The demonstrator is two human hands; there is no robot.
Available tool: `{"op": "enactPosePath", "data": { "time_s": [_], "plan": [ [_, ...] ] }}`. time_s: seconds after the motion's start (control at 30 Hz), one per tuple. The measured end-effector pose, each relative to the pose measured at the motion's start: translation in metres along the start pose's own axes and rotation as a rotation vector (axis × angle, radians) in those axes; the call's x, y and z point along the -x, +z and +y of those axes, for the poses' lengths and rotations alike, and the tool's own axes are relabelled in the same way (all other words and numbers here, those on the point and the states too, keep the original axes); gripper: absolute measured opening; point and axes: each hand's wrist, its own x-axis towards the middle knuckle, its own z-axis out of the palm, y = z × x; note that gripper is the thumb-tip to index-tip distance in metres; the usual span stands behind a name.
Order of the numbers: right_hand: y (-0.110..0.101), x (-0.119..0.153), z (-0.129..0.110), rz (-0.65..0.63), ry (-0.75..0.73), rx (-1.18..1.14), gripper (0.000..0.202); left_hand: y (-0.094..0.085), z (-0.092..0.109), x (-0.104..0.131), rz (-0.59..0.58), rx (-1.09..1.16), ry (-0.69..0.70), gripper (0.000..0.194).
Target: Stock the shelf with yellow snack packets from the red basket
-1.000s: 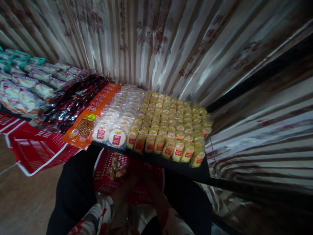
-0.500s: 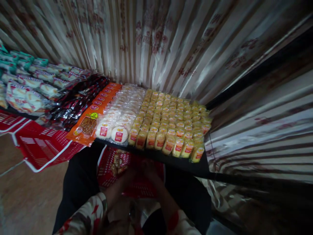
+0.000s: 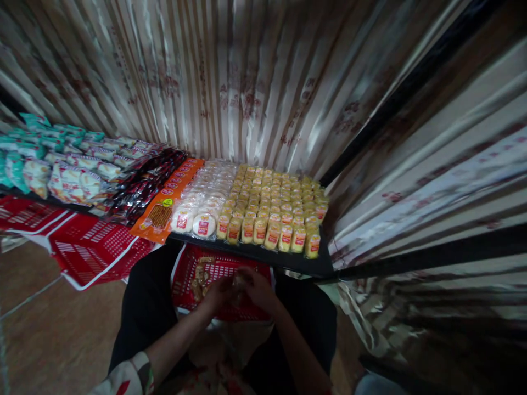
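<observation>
A red plastic basket [image 3: 181,274] rests on my lap below the table edge, with several small brown wrapped snacks [image 3: 200,280] in its left part. My left hand [image 3: 219,294] and my right hand [image 3: 256,289] come together over the basket, fingers curled in. Between the fingertips is a small, pale, shiny thing that looks like another wrapped snack [image 3: 237,284]; dim light and the fingers hide much of it.
On a black tabletop [image 3: 263,252] stand rows of yellow wrapped cakes [image 3: 274,208], white round crackers [image 3: 203,224], an orange packet [image 3: 160,211], dark packets [image 3: 144,189] and white-and-green packets [image 3: 78,164]. Red baskets [image 3: 99,247] are at the left. A pleated curtain [image 3: 230,82] hangs behind.
My view has shifted, so the goods on the table sit further left at the right end and the basket shows more fully. Both hands have come up from deeper in the basket and are together.
</observation>
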Motion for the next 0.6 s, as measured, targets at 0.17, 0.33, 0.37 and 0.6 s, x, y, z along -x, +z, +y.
{"op": "enactPosePath", "data": {
  "time_s": [0.17,0.33,0.37,0.6],
  "plan": [
    [-0.026,0.015,-0.029,0.048,-0.074,-0.056,0.033,0.014,0.024,0.019,0.011,0.112,-0.004,0.040],
    [-0.052,0.030,-0.056,-0.040,0.044,-0.351,0.049,0.034,0.061,0.043,-0.136,0.267,-0.075,0.026],
    [-0.056,0.033,-0.058,-0.048,0.050,-0.408,0.050,0.038,0.068,0.047,-0.166,0.299,-0.107,0.022],
    [-0.069,0.032,-0.061,0.151,0.088,-0.465,0.046,0.053,0.082,0.048,-0.322,0.271,-0.204,0.018]
  ]
}}
